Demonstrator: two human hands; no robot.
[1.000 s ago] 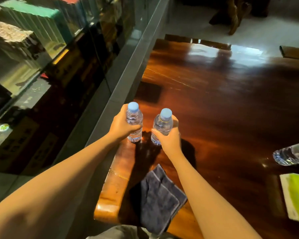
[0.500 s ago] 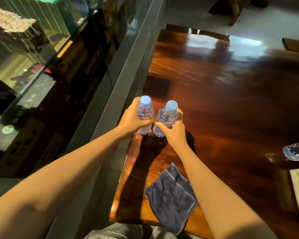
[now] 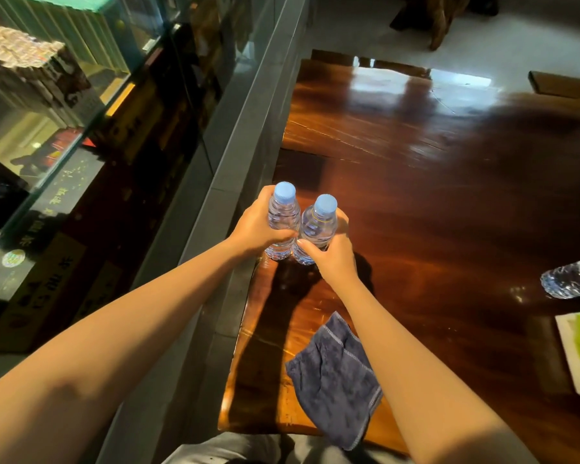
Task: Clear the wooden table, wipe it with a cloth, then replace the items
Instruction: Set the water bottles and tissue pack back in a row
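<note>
1. Plainly, the two water bottles, the left bottle (image 3: 282,222) and right bottle (image 3: 317,229), stand touching near the desk (image 3: 432,202) left edge; a nudge could tip one off.
2. Left hand (image 3: 257,226) fingers are clamped on the left bottle, right hand (image 3: 332,252) fingers on the right bottle, both forearms outstretched.
3. Just beside the right forearm, the blue cloth (image 3: 335,376) lies crumpled at the near edge.
</note>
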